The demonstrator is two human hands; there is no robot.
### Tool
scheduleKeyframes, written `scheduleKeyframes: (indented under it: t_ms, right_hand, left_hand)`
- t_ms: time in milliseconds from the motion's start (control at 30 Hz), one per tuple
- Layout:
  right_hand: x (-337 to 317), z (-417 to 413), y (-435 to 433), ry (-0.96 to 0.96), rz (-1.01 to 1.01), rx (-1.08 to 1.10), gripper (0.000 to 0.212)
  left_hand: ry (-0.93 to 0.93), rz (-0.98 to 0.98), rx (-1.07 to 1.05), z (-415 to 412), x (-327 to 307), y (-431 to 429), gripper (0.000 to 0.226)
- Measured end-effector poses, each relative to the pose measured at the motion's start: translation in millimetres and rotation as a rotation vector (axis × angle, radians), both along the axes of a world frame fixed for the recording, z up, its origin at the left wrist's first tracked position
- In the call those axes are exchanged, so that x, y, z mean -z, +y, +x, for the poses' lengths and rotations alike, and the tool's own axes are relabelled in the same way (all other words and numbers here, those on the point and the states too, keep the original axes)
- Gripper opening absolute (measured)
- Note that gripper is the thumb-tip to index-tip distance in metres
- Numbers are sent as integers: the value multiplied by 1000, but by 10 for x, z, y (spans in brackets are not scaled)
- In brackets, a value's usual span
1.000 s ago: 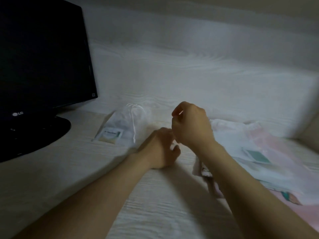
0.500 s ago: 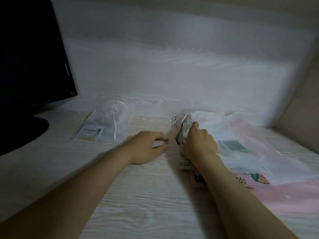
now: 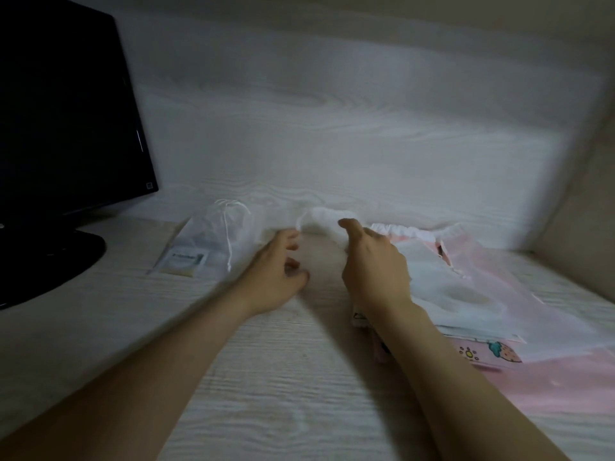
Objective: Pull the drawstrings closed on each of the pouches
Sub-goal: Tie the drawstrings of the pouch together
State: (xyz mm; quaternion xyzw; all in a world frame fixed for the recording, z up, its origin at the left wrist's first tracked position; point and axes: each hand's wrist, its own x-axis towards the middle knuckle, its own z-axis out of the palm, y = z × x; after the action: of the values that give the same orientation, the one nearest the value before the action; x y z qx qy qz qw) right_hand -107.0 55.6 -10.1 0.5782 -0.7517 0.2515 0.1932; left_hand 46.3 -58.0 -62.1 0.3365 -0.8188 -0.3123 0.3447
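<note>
You are looking down at a pale wood-grain desk (image 3: 266,394) in dim light, with both of your bare forearms reaching forward. Take the cinched white mesh pouch (image 3: 213,241) as your landmark: it is lying near the back wall, its cord already drawn tight and trailing down its front.

Half a second ago your right hand (image 3: 372,271) was digging into the pile of pouches (image 3: 466,294) to the right of that landmark. Now it is lifting a sheer white pouch (image 3: 324,217) up and toward the landmark, pinching the gathered mouth between thumb and fingers. Your left hand (image 3: 276,271), just right of the landmark, is loosely curled with fingers spread near a thin white cord (image 3: 298,224) hanging off the lifted pouch. Motion blur is hiding whether you are gripping that cord yet. In my judgement, one pouch is finished and you are starting the next, with several more waiting.

For room: bare desk is lying open in front of the landmark, toward you. To its left, a dark monitor (image 3: 66,111) and its round black base (image 3: 50,261) are standing close, limiting a leftward pull. Behind the landmark the wall is rising immediately. Far to the right, beyond the pile, a side panel is closing off the corner.
</note>
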Motion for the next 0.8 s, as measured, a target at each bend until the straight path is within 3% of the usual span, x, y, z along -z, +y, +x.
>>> scheduleKeyframes:
  t_ms: [200, 300, 467, 667, 800]
  right_hand:
    - [78, 86, -106, -70, -89, -288, 72]
    - [117, 89, -131, -108, -111, -328, 64]
    - [172, -3, -124, -86, -203, -228, 49]
    - [182, -66, -109, -107, -106, 12, 58]
    - [152, -28, -75, -261, -207, -153, 16]
  left_hand:
    - [203, 35, -147, 17, 42, -199, 89]
    - [249, -12, -81, 81, -15, -195, 68]
    - [192, -282, -104, 185, -29, -176, 37]
    - [231, -593, -431, 260, -262, -35, 12]
    - [110, -676, -465, 303, -274, -24, 13]
